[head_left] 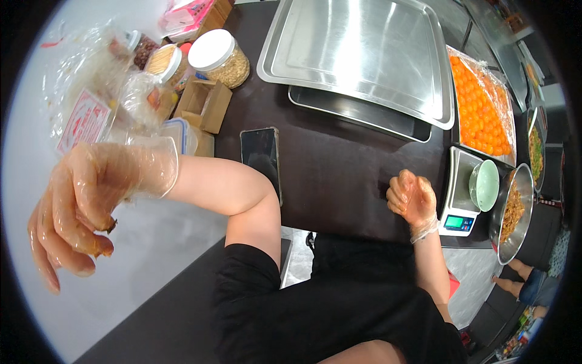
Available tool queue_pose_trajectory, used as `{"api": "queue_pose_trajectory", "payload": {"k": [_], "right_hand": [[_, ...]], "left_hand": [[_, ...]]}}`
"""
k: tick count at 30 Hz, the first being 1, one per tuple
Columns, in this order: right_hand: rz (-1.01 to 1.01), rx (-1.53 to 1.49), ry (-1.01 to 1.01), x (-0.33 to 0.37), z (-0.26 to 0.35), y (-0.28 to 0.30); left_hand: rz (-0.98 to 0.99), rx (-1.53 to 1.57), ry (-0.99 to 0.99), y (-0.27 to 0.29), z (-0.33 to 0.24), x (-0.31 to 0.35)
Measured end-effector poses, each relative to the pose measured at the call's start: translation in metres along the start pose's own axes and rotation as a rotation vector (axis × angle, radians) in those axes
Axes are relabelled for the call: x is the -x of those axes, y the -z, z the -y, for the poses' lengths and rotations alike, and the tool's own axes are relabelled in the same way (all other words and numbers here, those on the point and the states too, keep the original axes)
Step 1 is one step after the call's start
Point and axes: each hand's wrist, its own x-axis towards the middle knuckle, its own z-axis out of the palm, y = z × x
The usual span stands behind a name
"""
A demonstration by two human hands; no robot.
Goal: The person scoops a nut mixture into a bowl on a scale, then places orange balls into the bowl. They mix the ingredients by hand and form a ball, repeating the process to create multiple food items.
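My left hand (76, 209), in a clear plastic glove, is raised at the far left beside the bags and jars. Its fingers hang down loosely apart, with brown food bits stuck near the tips. My right hand (413, 197), also gloved and smeared with brown, is over the dark table (339, 182) by its near edge. The fingers there are curled in, so whatever they may hold is hidden. Just right of it is a white digital kitchen scale (456, 194) with a pale green bowl (484, 185). Beyond sits a steel bowl (525, 176) of brown shredded filling (512, 212).
A large steel tray (388, 54) overlaps a deeper pan (351, 112) at the back. Right of them, a film-covered tray holds orange balls (479, 112). A phone (260, 148), a cardboard box (206, 104), a white-lidded jar (225, 64) and plastic bags (142, 91) stand left.
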Motion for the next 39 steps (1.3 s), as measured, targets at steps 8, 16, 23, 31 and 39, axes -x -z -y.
{"api": "queue_pose_trajectory", "payload": {"k": [8,16,23,31,39], "right_hand": [[-0.019,-0.037,-0.002,-0.004,0.005,0.004],[-0.12,-0.034,0.056,-0.01,0.01,0.001],[-0.126,-0.064,0.066,-0.014,0.014,-0.002],[-0.109,-0.068,0.033,-0.024,0.008,0.001],[-0.044,-0.047,-0.035,-0.04,0.002,-0.004]], "left_hand": [[-0.075,-0.002,0.016,0.026,0.004,0.015],[-0.092,-0.023,0.039,0.034,0.004,0.013],[-0.124,-0.043,0.066,0.04,0.005,0.015],[-0.173,-0.157,0.036,0.016,-0.037,0.003],[-0.219,-0.242,0.039,-0.012,-0.051,0.008]]}}
